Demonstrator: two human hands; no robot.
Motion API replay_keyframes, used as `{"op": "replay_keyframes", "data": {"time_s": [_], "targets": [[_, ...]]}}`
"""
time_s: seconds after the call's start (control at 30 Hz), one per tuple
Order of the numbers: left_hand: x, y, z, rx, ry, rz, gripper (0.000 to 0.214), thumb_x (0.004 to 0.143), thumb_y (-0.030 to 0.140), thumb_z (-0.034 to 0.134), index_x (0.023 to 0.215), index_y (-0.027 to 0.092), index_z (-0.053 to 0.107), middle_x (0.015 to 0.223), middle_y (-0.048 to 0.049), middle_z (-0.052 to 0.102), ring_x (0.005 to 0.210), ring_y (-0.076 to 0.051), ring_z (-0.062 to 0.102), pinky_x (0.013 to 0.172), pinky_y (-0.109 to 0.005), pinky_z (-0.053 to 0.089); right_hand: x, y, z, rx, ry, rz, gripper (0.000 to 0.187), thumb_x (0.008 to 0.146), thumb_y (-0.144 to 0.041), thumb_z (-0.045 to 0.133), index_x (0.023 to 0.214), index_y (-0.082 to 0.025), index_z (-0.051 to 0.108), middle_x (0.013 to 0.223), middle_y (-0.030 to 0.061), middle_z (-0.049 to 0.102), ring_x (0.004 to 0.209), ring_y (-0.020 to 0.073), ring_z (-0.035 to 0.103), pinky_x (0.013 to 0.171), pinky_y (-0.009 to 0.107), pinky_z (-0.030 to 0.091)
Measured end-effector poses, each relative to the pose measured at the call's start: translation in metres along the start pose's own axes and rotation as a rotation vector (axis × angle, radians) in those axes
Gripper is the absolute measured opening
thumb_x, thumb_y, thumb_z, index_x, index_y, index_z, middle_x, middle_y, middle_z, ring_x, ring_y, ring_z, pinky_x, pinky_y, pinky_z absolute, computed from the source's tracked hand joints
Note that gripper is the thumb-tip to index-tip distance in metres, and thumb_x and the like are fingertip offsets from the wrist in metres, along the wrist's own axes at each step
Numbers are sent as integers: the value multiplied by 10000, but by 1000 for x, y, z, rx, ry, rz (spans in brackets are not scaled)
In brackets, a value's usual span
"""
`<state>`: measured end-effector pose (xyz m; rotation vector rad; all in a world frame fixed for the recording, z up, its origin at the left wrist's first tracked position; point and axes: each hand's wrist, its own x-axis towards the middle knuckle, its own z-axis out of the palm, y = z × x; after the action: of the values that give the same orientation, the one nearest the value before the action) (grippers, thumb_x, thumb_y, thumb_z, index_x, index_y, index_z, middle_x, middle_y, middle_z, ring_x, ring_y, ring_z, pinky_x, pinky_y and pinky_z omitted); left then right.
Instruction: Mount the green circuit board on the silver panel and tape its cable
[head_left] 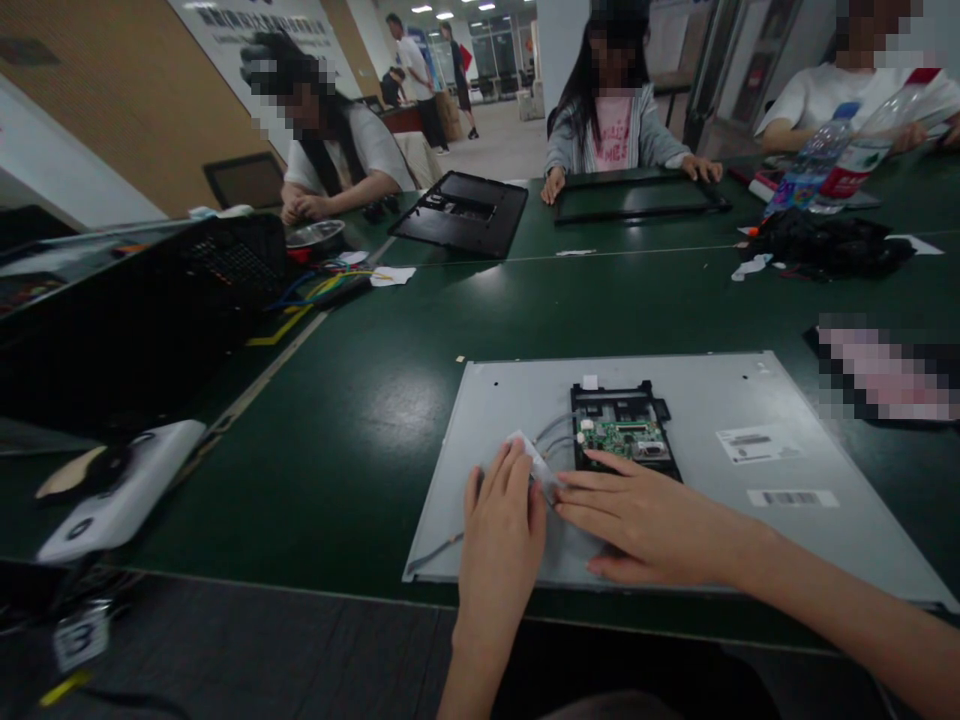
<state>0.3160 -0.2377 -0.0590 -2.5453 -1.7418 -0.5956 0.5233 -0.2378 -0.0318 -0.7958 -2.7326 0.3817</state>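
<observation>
A flat grey metal panel (pixel 690 400) lies on the table before me, looking like the back of a display screen. On it sits a green circuit board (pixel 626 440) in a black bracket (pixel 611 400), with grey cables (pixel 555 425) running out to the left. My left hand (pixel 502 535) lies on the panel, its fingers stretched over a small white strip (pixel 525 450) that looks like tape. From the right my right hand (pixel 652 515) reaches across, fingers spread and flat, its fingertips at the strip's lower end and its palm covering the board's lower edge.
Left on the green table (pixel 360 400) are a large black panel (pixel 142 320) and a white device (pixel 124 490). A black cover (pixel 465 212) and a black frame (pixel 637 195) lie across, where a person holds the frame. Bottles (pixel 855 160) and black plastic (pixel 832 240) stand right.
</observation>
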Motion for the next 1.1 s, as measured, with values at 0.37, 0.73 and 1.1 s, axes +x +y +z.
{"op": "replay_keyframes", "data": {"time_s": [0.37,0.73,1.1], "targets": [[0,-1,2,-7,-12,-39,370,959,167,434,1323,156,500,1401,-152,550,1326,-269,492,1099,-535,337,-2,1,0,16,9,-5,498,983,-409,464,1385,-122,528,1380,103,606,1372,210,444,1210,424,178],[7,6,-4,-91,-27,-174,410,926,200,511,1334,189,480,1308,-139,626,1294,-279,526,1097,-595,300,-7,4,-6,16,71,-47,428,970,-331,505,1365,-172,548,1327,80,648,1357,197,466,1203,453,218],[4,7,0,-52,-9,-116,312,943,215,494,1254,217,526,1368,-125,583,1316,-287,497,1078,-636,308,-48,73,-44,-286,345,314,346,967,-275,464,1265,-196,622,1234,100,696,1193,264,611,1057,539,437]]}}
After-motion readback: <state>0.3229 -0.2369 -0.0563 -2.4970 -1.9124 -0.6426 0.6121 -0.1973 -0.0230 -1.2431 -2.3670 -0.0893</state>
